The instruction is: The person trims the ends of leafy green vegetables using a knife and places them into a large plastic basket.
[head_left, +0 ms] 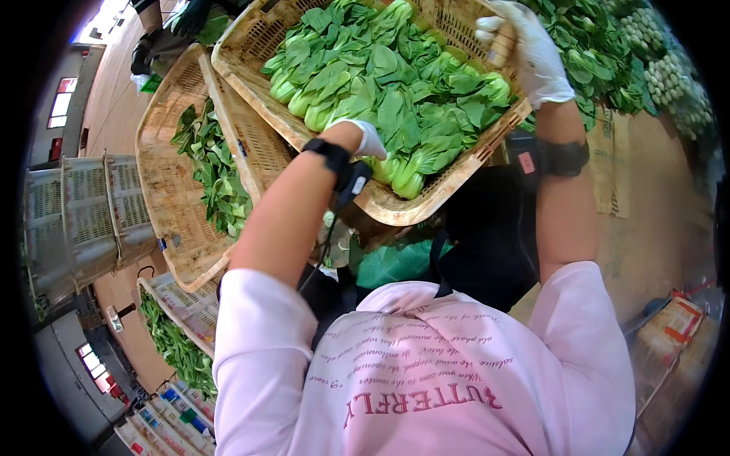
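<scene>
Though behind right hand (538,59), apparently greens (595,57)

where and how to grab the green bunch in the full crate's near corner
Probably the pale, bulging stem base of that green bunch, from above on the person's side: the base points toward the near corner of the full crate, while leaves spread away.

Front crate: tan slatted plastic (401,217), tilting; carrying a thick layer of green leafy heads (384,83), pale stems showing along the edges; its underlying support is not showing clearly.
Left crate: similar tan plastic (158,190), soiled; holding loose leaves (207,156) along its inner side.
Lower-left crate: pale, slatted (192,308); bearing long greens (176,346).
Floor, right: brownish (646,251); a flat tan sheet (613,186) is lying on it.
</scene>
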`<state>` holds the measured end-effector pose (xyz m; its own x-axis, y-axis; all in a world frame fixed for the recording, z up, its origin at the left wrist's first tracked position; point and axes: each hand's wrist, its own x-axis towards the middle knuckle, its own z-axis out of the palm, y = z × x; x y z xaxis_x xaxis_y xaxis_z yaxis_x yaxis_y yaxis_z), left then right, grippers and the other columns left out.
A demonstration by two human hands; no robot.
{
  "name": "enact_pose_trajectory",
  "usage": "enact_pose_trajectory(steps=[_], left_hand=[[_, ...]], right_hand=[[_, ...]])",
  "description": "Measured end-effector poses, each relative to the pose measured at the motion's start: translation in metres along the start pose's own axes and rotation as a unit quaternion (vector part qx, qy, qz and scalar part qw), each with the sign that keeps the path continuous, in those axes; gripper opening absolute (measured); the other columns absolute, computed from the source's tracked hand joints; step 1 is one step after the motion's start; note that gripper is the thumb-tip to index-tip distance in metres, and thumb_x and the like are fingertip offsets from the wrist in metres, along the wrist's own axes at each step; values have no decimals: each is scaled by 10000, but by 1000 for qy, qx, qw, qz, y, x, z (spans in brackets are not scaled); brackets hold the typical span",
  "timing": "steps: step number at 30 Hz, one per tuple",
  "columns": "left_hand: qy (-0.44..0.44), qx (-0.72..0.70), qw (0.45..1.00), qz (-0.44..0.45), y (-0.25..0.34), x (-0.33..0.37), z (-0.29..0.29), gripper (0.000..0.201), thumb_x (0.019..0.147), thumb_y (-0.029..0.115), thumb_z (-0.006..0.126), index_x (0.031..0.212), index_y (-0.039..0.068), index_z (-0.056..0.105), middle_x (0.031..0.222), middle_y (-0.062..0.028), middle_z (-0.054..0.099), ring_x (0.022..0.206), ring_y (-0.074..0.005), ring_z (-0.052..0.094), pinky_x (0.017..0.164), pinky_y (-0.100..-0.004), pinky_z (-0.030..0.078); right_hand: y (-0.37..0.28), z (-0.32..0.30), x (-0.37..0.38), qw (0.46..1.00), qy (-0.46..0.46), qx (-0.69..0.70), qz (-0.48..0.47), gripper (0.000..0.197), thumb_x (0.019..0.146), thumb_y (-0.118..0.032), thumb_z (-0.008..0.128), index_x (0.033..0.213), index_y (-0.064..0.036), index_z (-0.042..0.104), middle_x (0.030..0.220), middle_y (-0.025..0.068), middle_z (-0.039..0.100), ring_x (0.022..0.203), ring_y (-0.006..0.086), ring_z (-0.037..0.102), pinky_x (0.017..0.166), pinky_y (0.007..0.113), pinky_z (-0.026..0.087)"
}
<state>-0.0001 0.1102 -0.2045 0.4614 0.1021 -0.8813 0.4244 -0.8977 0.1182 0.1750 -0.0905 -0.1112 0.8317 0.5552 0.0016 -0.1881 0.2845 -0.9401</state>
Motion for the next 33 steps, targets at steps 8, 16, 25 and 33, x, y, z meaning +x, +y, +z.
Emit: enact_pose_trajectory(steps=[8, 16, 25, 33], left_hand=[[-69, 49, 989, -118, 28, 73, 32, 373, 836, 365, 536, 1074, 119, 686, 1135, -137, 643, 988, -323, 621, 865, -439, 461], [-53, 89, 995, -7, 81, 37, 27, 609, 781, 561, 592, 1123, 61, 648, 1171, -138, 630, 1046, -332, 599, 876, -448, 465], [110, 69, 990, -62, 90, 50, 41, 526, 702, 522, 670, 969, 70, 711, 1007, -154, 677, 915, -320, 651, 768, -402, 513], [-31, -440, 897, 42, 59, -18, -29, 540, 750, 500, 684, 1038, 45, 646, 884, -97, 669, 820, -219, 646, 719, -314, 515]], right_hand=[[13, 12, 3, 998, -61, -12, -1, 179, 926, -232, 571, 973, -67, 522, 715, 24, 559, 609, 116, 566, 566, 248, 489], [11, 3, -1, 997, -79, 13, -15, 168, 921, -204, 570, 961, -49, 519, 712, 26, 553, 607, 116, 553, 565, 245, 478], [-2, 5, -5, 997, -50, -21, -53, 180, 925, -205, 556, 977, -36, 520, 694, 19, 556, 564, 93, 533, 540, 222, 458], [13, -25, 10, 978, -153, -143, -7, 319, 908, -266, 590, 1091, -14, 525, 1044, 131, 606, 898, 222, 607, 674, 293, 500]])
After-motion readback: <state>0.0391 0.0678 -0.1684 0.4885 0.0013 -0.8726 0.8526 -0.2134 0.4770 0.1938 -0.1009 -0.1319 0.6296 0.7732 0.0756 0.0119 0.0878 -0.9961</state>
